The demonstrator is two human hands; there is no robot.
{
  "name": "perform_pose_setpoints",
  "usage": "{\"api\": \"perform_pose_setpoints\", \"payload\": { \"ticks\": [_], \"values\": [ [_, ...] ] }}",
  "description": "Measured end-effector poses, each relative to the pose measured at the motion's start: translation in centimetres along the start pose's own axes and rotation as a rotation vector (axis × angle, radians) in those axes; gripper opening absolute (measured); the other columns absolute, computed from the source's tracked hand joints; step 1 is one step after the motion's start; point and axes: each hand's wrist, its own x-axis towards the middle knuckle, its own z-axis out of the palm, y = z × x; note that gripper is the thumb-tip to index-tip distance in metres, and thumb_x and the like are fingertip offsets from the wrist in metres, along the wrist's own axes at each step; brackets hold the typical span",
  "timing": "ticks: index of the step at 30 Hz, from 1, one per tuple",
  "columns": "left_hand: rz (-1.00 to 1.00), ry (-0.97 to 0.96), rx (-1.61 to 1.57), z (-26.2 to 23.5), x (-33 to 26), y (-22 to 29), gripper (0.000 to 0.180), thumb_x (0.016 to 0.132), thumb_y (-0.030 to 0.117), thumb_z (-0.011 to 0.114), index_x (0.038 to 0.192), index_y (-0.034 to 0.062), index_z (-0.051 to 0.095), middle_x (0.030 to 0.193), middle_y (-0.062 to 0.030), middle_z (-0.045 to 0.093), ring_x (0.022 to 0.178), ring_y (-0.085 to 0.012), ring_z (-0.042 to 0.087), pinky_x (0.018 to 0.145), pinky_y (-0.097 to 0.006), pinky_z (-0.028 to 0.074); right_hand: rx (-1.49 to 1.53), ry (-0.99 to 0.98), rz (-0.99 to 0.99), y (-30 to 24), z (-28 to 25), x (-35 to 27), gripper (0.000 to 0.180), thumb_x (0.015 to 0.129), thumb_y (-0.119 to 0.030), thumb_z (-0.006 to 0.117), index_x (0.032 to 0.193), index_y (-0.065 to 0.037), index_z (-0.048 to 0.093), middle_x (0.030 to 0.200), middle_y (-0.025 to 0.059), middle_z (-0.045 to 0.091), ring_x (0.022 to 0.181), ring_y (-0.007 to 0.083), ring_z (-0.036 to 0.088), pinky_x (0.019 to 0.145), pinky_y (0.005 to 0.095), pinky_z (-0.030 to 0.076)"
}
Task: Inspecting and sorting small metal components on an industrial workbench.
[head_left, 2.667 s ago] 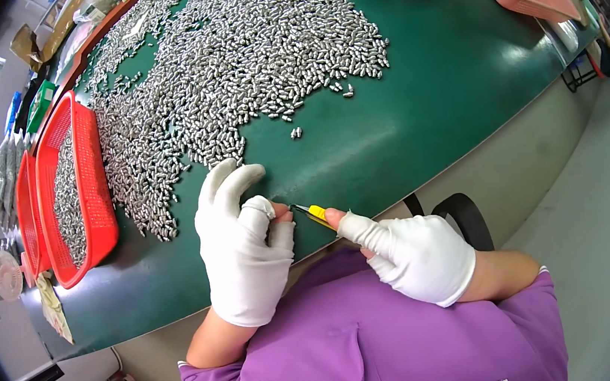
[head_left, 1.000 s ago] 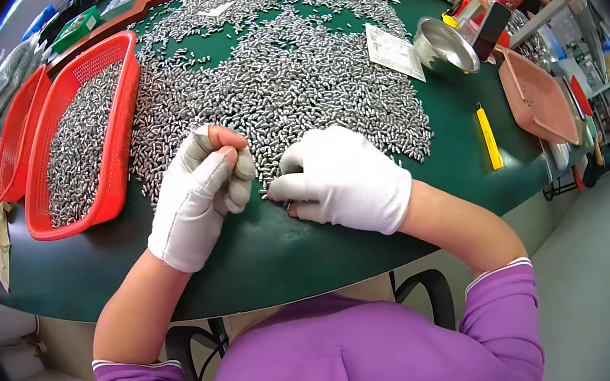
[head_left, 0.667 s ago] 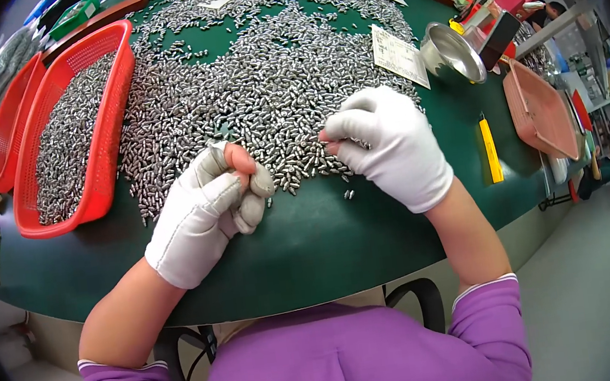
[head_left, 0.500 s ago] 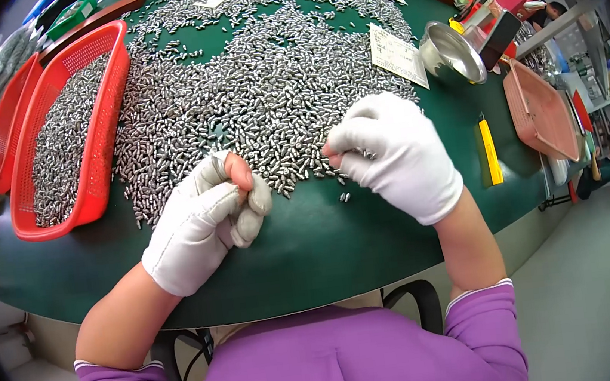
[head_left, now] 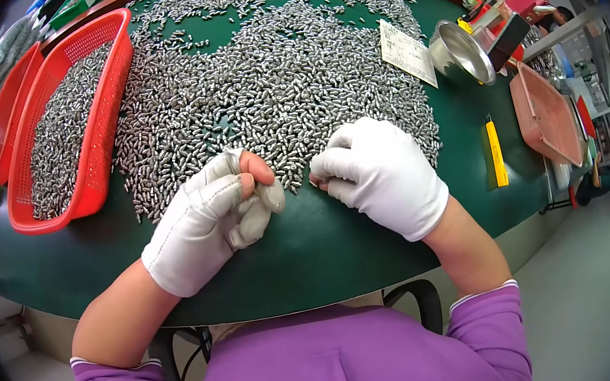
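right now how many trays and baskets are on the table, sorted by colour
Red mesh baskets: 2, one filled with small metal parts, another behind it on the left.
Pink tray: 1, at the right edge.
Silver metal bowl: 1.
Total: 4 containers.

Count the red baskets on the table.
2. One red basket, filled with small metal parts, sits left of the left hand. A second basket lies beyond it, partly hidden; more may be cut off at the edge.
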Motion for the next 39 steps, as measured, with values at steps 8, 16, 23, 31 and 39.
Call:
{"api": "perform_pose_setpoints", "payload": {
  "ticks": [8, 16, 23, 31, 39],
  "values": [
    [-0.016, -0.043, -0.014, -0.3, -0.1, -0.1, 0.021, 0.092, 0.027, 0.060, 0.102, 0.0104, 0.051, 0.087, -0.0051, 0.053, 0.054, -0.0053, 0.031, 0.051, -0.020, 0.026, -0.048, -0.034, -0.104, -0.3, -0.1, 0.5, 0.015, 0.065, -0.015, 0.074, 0.078, -0.015, 0.066, 0.074, 0.0011, 0.059, 0.068, 0.0235, 0.059, 0.061, 0.0363, 0.047],
    [-0.137, -0.029, 0.069, 0.4, -0.5, 0.7, 0.022, 0.093, 0.026, 0.059, 0.103, 0.0096, 0.050, 0.079, -0.0035, 0.052, 0.049, -0.0043, 0.029, 0.046, -0.020, 0.023, -0.069, -0.069, -0.099, -0.6, 0.4, 0.6, 0.015, 0.065, -0.014, 0.073, 0.076, -0.012, 0.063, 0.073, 0.0018, 0.058, 0.068, 0.0236, 0.058, 0.061, 0.0368, 0.047],
    [-0.325, 0.004, 0.397, 2.1, -0.4, 1.1, 0.028, 0.090, 0.027, 0.064, 0.104, 0.0080, 0.050, 0.079, -0.0046, 0.059, 0.050, -0.0055, 0.045, 0.043, -0.018, 0.031, 0.189, 0.094, -0.241, -1.7, -0.5, 1.1, 0.018, 0.063, -0.016, 0.073, 0.075, -0.009, 0.062, 0.067, 0.0048, 0.058, 0.059, 0.0256, 0.058, 0.051, 0.0374, 0.046],
    [-0.253, 0.019, 0.362, 1.3, -0.5, 0.7, 0.016, 0.096, 0.022, 0.056, 0.099, 0.0069, 0.056, 0.082, -0.0059, 0.062, 0.051, -0.0064, 0.045, 0.044, -0.019, 0.032, 0.251, 0.211, -0.223, -1.6, -0.6, 1.4, 0.016, 0.062, -0.012, 0.074, 0.073, -0.009, 0.063, 0.063, 0.0051, 0.058, 0.051, 0.0253, 0.057, 0.043, 0.0354, 0.043],
    [-0.212, -0.003, 0.278, 1.1, -0.5, 0.3, 0.021, 0.098, 0.027, 0.054, 0.100, 0.0064, 0.054, 0.083, -0.0047, 0.063, 0.054, -0.0056, 0.048, 0.046, -0.019, 0.035, 0.225, 0.183, -0.242, -1.7, -0.5, 1.3, 0.010, 0.064, -0.011, 0.071, 0.071, -0.011, 0.064, 0.062, 0.0045, 0.059, 0.050, 0.0243, 0.058, 0.042, 0.0351, 0.043]
  ]
}}
